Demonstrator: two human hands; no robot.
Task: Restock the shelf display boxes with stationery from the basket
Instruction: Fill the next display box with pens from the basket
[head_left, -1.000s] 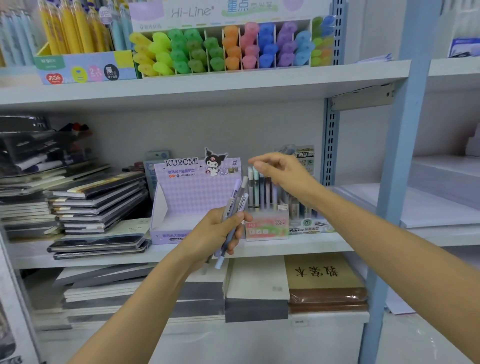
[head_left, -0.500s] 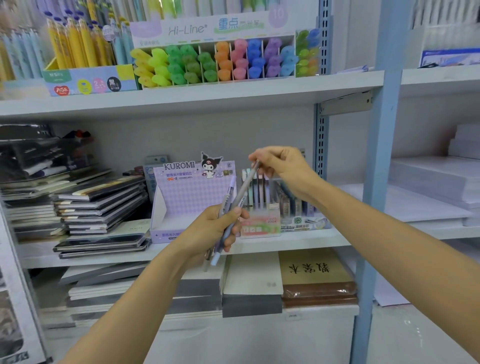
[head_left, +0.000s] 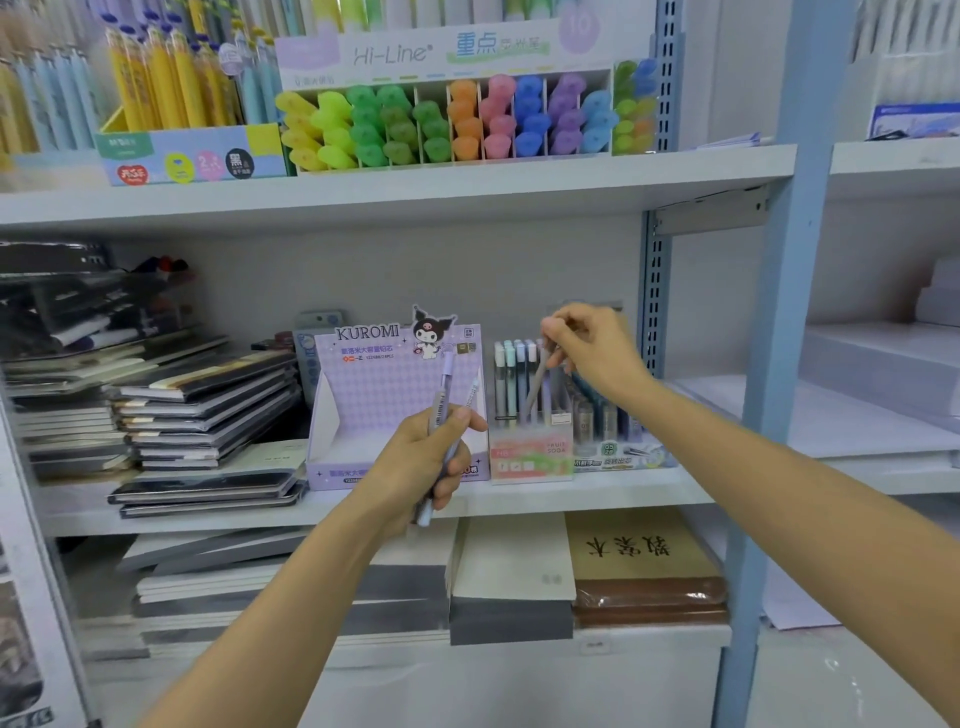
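Two pens (head_left: 444, 387) stand in the left hand (head_left: 421, 467), fingers wrapped round them, in front of the Kuromi box (head_left: 374, 405). The right hand (head_left: 597, 353) pinches a grey pen (head_left: 536, 387) by its top, tip down among those in the small box (head_left: 530, 457). Best to keep it upright, find a gap, and let go only once it's seated. No basket in view.

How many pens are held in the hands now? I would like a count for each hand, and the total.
Pens in the left hand: 2
Grey pen in the right hand: 1
Total: 3
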